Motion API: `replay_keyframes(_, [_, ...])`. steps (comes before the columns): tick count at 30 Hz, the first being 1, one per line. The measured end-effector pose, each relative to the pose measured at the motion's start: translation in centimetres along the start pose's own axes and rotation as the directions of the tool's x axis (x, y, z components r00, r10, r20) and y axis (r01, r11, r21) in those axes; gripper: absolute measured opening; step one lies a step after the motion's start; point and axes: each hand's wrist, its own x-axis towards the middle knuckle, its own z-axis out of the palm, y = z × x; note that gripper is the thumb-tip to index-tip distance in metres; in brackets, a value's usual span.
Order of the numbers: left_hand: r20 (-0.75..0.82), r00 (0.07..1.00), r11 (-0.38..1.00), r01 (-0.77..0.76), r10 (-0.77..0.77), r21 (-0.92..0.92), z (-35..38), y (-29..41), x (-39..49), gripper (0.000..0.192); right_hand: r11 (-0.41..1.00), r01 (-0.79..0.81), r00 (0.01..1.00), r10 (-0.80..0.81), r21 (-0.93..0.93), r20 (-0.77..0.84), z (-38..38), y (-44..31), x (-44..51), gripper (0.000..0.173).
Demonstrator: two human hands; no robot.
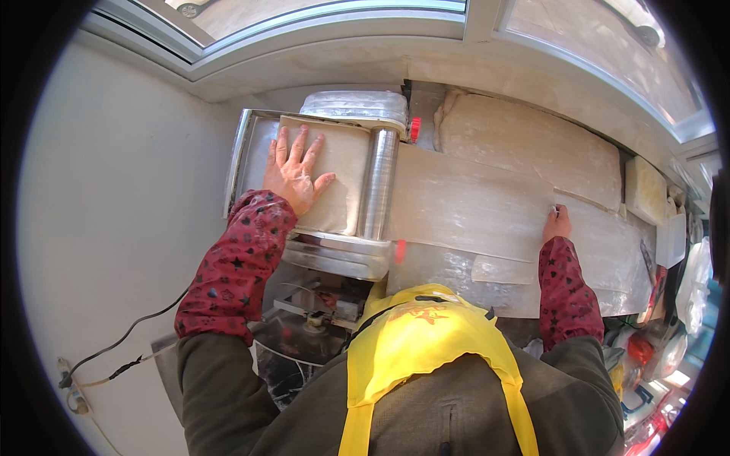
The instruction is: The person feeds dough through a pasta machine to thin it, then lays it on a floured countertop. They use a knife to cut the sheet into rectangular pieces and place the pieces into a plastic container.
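My left hand lies flat with spread fingers on a folded dough sheet on the feed tray of a metal dough sheeter. The tray's dough reaches the steel roller. Right of the roller, a long, thin dough sheet stretches over the floured metal worktop. At that sheet's far right end is my right hand, its fingers curled on the edge; the fingertips are partly hidden. A small dough strip lies by the near edge of the long sheet.
A thick dough slab lies along the window side. Red knobs stick out from the sheeter. A pale block, a white container and plastic bags are at the right. A black cable runs along the left wall.
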Motion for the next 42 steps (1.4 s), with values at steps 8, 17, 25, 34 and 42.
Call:
replay_keyframes(8, [0.000,1.000,1.000,-0.009,0.009,0.006,0.0,0.3,0.0,0.075,0.996,0.082,0.996,-0.083,-0.036,-0.031,0.4,0.8,0.7,0.025])
replay_keyframes(17, [0.018,1.000,1.000,0.024,-0.024,0.002,-0.4,1.1,0.0,0.075,0.991,-0.003,0.998,-0.006,-0.135,-0.066,0.4,2.8,0.9,0.020])
replay_keyframes(25, [0.136,0.989,0.997,0.054,-0.060,0.052,-1.1,1.7,0.2,0.074,0.998,0.008,0.999,-0.010,-0.069,-0.040,-3.2,4.6,2.4,0.020])
replay_keyframes(34, [0.144,0.986,0.996,0.079,-0.084,0.040,-0.8,2.5,0.2,0.072,0.993,0.066,0.998,-0.066,-0.102,0.010,-2.0,5.7,2.2,0.024])
replay_keyframes(42, [0.058,0.994,0.996,0.091,-0.091,0.012,-0.7,3.0,0.0,0.071,0.994,0.076,0.997,-0.078,-0.079,-0.019,-4.9,8.4,3.5,0.022])
